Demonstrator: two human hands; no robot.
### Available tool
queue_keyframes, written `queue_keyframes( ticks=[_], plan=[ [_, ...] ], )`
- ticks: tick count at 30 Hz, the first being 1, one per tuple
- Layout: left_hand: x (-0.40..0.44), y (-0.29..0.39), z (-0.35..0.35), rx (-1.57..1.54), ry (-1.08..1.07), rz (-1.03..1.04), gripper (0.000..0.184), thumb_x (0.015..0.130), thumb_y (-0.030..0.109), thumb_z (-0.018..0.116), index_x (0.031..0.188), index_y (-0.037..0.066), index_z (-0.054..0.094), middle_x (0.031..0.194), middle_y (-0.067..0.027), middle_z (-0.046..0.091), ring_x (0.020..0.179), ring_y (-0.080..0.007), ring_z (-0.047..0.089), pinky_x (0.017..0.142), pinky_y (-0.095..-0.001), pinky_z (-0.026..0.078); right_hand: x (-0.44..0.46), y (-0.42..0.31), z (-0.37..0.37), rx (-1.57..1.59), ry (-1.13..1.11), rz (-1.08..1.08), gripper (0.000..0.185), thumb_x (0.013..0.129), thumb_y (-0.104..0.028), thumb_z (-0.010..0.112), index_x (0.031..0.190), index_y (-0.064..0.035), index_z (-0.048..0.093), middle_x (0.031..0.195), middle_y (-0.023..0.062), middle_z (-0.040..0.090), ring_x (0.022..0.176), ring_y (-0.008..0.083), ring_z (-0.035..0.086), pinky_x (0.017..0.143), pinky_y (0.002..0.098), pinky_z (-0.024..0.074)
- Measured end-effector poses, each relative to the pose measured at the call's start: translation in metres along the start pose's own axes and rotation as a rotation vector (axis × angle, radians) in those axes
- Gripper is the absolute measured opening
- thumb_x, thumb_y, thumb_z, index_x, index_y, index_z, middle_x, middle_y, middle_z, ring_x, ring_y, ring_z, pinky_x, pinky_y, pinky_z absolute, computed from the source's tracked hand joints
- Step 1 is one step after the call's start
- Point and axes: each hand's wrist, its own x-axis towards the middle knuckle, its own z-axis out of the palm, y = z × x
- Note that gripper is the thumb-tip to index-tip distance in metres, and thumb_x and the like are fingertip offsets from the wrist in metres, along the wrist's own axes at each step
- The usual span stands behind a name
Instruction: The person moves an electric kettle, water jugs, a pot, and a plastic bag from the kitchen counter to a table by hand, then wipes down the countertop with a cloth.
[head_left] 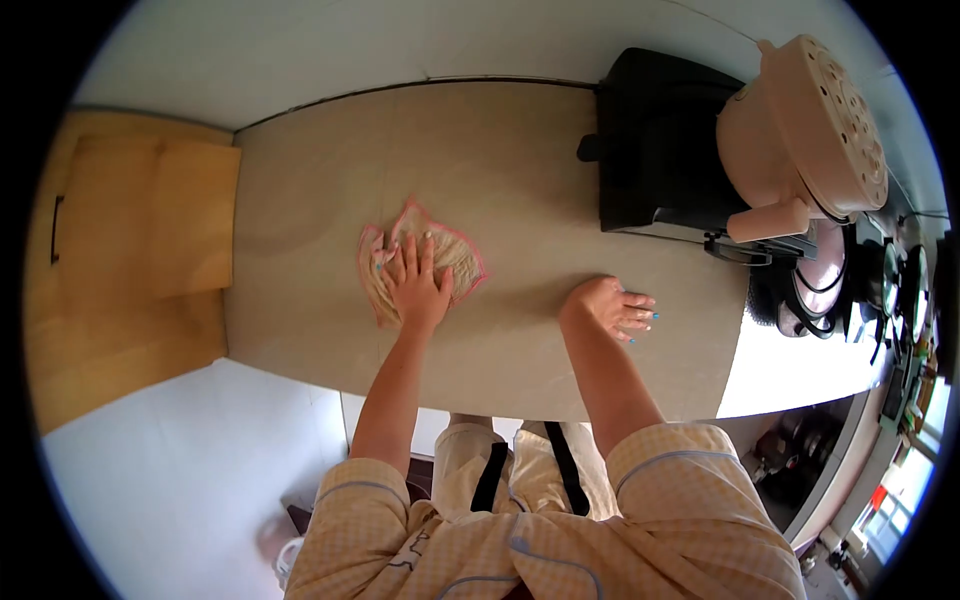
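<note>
A crumpled beige cloth with a pink edge (461,262) lies on the tan countertop (480,150), left of the middle. Pressed flat on it is my left hand (418,285), fingers spread and pointing away from me. My right hand (607,306) rests on the countertop to the right of the cloth, its wrist bent and its fingers apart, pointing right. Nothing is visible in it. The palms of both hands are hidden from view.
A black appliance (660,150) stands at the back right, with a pink pot-like appliance (765,140) on it. Pans (888,275) are farther right. A wooden cabinet (140,240) borders the counter's left end. A wall runs along the back.
</note>
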Motion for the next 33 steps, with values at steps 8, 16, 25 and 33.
queue_keyframes(
  ticks=[8, 16, 25, 33],
  plan=[
    [-0.12, -0.017, 0.008, -0.026, 0.028, -0.273, 0.061, 0.081, 0.042, 0.044, 0.135, 0.016, 0.028, 0.143, -0.0095, 0.017, 0.129, -0.0327, 0.018, 0.1, -0.0584, 0.009, 0.001, 0.012, 0.003, -0.055, -0.024, -0.242, 0.062, 0.083, -0.029, 0.029, 0.138, -0.0074, 0.01, 0.144, 0.0134, 0.01, 0.133, 0.0313, 0.007, 0.103, 0.0532, 0.0095],
    [-0.124, -0.012, 0.007, -0.005, -0.042, -0.294, 0.065, 0.081, 0.038, 0.044, 0.137, 0.013, 0.022, 0.143, -0.0156, 0.012, 0.129, -0.0396, 0.014, 0.096, -0.0645, 0.009, -0.005, 0.015, 0.009, -0.178, 0.001, -0.714, 0.064, 0.086, -0.035, 0.033, 0.138, -0.0053, 0.011, 0.144, 0.0127, 0.011, 0.133, 0.0314, 0.008, 0.103, 0.0536, 0.009],
    [0.009, -0.026, 0.005, 0.046, 0.008, -0.162, 0.066, 0.082, 0.04, 0.044, 0.137, 0.013, 0.02, 0.143, -0.0164, 0.011, 0.129, -0.0401, 0.01, 0.094, -0.0668, 0.009, -0.007, 0.013, 0.011, -0.184, 0.039, -0.734, 0.063, 0.086, -0.037, 0.034, 0.137, -0.0058, 0.014, 0.143, 0.0145, 0.014, 0.132, 0.0321, 0.012, 0.104, 0.0513, 0.0114],
    [0.161, 0.004, 0.003, -0.001, 0.056, -0.082, 0.065, 0.083, 0.043, 0.04, 0.137, 0.012, 0.021, 0.142, -0.0167, 0.012, 0.129, -0.0399, 0.012, 0.093, -0.0678, 0.01, -0.005, 0.012, 0.009, -0.187, 0.04, -0.755, 0.063, 0.085, -0.035, 0.037, 0.137, -0.006, 0.015, 0.142, 0.0156, 0.016, 0.131, 0.0327, 0.013, 0.104, 0.0508, 0.0114]
  ],
)
